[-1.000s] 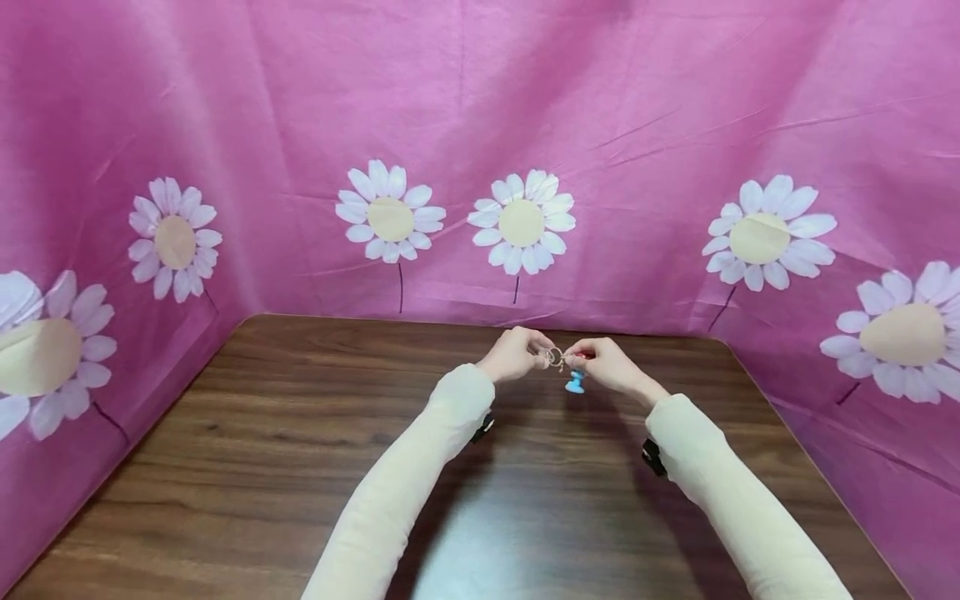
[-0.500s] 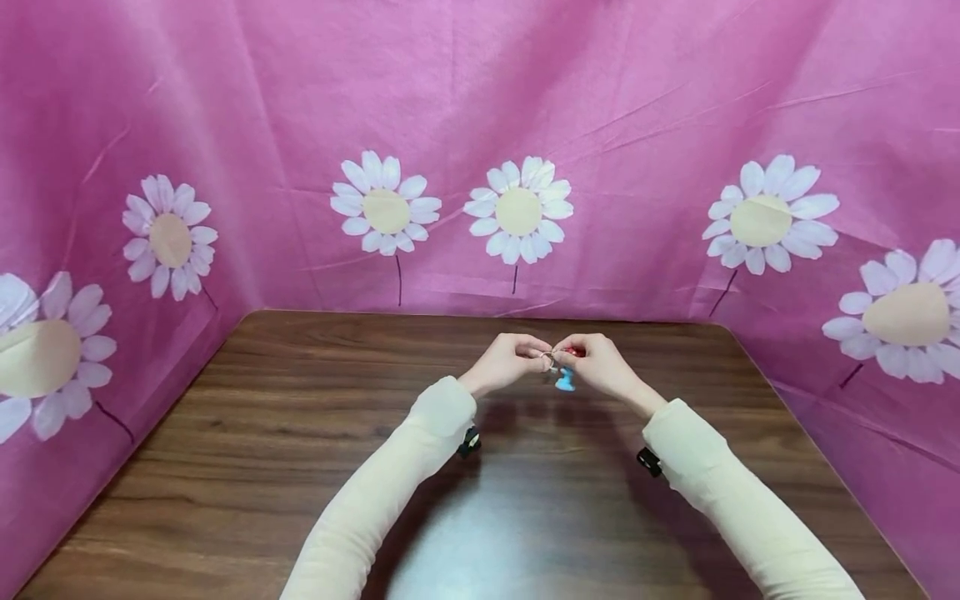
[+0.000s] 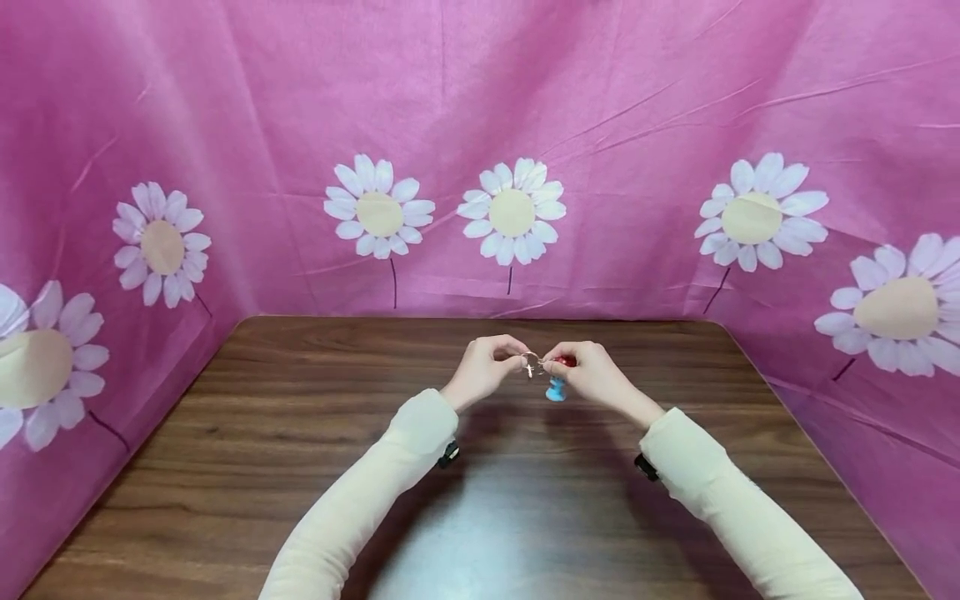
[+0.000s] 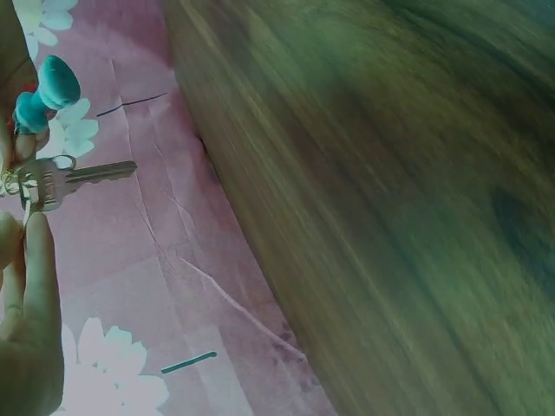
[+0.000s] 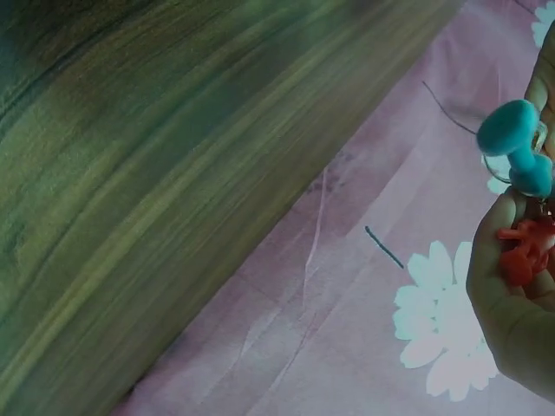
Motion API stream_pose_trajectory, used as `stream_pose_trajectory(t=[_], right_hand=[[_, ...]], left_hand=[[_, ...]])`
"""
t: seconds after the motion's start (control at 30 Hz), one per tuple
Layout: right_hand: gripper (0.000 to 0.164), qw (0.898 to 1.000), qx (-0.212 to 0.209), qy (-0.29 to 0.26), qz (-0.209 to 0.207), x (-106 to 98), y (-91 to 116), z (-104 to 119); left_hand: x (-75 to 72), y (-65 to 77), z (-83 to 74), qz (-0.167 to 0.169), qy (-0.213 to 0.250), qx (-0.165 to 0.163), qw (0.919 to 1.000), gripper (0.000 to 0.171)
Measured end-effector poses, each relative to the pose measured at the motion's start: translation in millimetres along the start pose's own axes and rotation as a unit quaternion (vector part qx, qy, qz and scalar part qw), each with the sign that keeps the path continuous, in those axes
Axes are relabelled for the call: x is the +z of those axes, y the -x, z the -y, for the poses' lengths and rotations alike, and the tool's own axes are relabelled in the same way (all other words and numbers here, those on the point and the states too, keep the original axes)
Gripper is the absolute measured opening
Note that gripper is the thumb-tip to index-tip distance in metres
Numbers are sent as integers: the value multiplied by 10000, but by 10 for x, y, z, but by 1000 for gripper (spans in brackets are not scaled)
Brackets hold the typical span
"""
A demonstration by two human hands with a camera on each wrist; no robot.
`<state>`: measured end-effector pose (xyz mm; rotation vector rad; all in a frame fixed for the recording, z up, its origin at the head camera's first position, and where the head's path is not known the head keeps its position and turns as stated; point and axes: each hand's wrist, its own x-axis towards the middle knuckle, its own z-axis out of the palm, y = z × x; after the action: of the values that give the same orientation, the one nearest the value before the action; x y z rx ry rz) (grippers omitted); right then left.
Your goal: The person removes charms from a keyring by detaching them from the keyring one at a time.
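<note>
Both hands are raised over the far part of the table, holding a keychain between them. My left hand [image 3: 476, 373] pinches the metal key ring [image 3: 531, 356] between thumb and fingers. A key [image 4: 100, 173] hangs from the ring, its toothed blade showing in the left wrist view. From the right, my right hand [image 3: 598, 377] pinches the keychain's charm end. A blue charm [image 3: 555, 389] with a rounded, knobbed shape dangles below those fingers. Tucked against the right palm is a red charm [image 5: 525, 256]. Where the right fingertips meet the small links is partly hidden.
A brown wood-grain table [image 3: 300, 433] lies beneath the arms. Pink cloth [image 3: 637, 83] printed with white daisies surrounds its back and sides. A small black device [image 3: 448, 454] is worn under the left wrist, and another [image 3: 647, 467] under the right.
Both hands have shifted left and slightly nearer, carrying the keychain. They came closer together half a second ago and are now a little apart, with the ring and key showing between them.
</note>
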<state>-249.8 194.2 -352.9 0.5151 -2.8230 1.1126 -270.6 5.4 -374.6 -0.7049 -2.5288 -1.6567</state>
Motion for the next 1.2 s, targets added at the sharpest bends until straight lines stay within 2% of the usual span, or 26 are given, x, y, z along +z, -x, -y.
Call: stream_pose_trajectory(t=[0.1,0.2,0.33,0.4,0.5,0.6,0.67,0.73,0.8,0.87,0.97,1.03,1.1,1.2], right_hand=[[11,9999,-56,78,93,6,26,14],[10,9995,-244,177,13,-3,41,29],[10,9961,-738,368,-317,-7,50,50],[13,9907,-1129,555,-514,1,55,47],[12,9728,-1874,1056,-858,26,66,42],[7,9424,-2559,1736,-1272,52,79,34],[5,9276,-2805,1984,-1469,62,79,36],[5,9226,-2884,2034,-1561,66,75,46],[5,9271,-2873,1854,-1538,72,67,59],[6,9345,-2805,1610,-1485,79,63,78],[5,9454,-2633,1326,-1388,82,64,104],[5,9535,-2439,1201,-1302,80,70,120],[4,9612,-2234,1088,-1202,72,75,134],[4,9720,-1946,796,-1052,67,86,153]], left_hand=[[-22,33,-3,-129,-85,175,9997,11],[-38,48,-20,-223,-159,419,9987,12],[-71,68,-53,-238,-128,531,9982,12],[-83,77,-64,-295,-92,521,9982,11],[-95,93,-74,-417,-60,490,9979,12],[-89,112,-73,-500,-111,560,9971,14],[-78,121,-70,-525,16,560,9971,15],[-66,127,-68,-572,179,544,9967,14],[-59,130,-70,-638,303,481,9963,13],[-83,170,-163,-636,417,331,9966,12],[-75,170,-162,-648,343,158,9972,11],[-60,165,-149,-591,435,59,9973,12],[-13,118,-39,-543,544,61,9970,12],[11,114,-16,-365,727,7,9967,13]])
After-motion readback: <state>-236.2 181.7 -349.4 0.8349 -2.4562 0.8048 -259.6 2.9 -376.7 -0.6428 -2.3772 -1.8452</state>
